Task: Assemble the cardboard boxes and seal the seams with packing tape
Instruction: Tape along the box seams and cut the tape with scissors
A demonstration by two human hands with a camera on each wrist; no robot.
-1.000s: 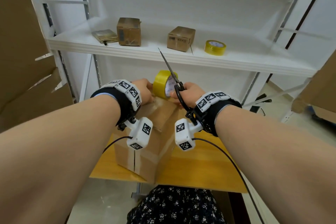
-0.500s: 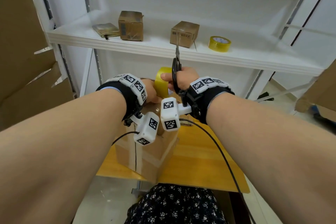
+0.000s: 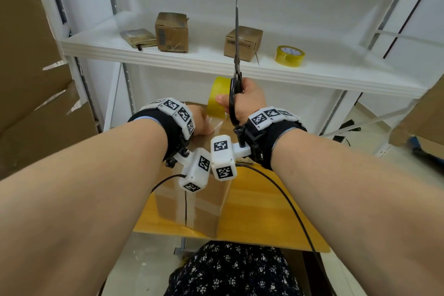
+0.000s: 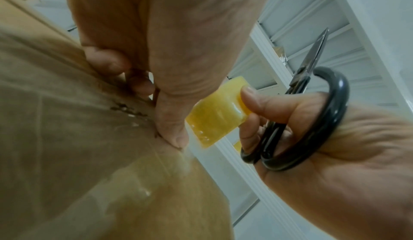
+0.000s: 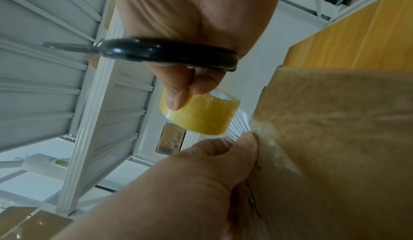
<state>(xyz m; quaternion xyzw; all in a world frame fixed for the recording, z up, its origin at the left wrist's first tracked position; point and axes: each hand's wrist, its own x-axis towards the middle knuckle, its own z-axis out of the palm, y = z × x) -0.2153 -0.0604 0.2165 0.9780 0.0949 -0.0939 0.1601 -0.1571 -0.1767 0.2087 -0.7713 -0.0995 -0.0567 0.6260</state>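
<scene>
Scissors (image 3: 237,72): formerly tilted, now standing upright, tips pointing up; right grip (image 3: 249,101) clamping them plus tape roll (image 3: 217,96); left grip (image 3: 200,120) apparently pinching cardboard box (image 3: 206,204).

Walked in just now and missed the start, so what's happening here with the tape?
A person is sealing a cardboard box on the wooden table. The left hand holds the box's edge, its thumb pressing the tape strip down. The right hand pinches the yellow tape roll, with black scissors looped on the same hand, blades closed and pointing up. The strip runs uncut from roll to box.
</scene>
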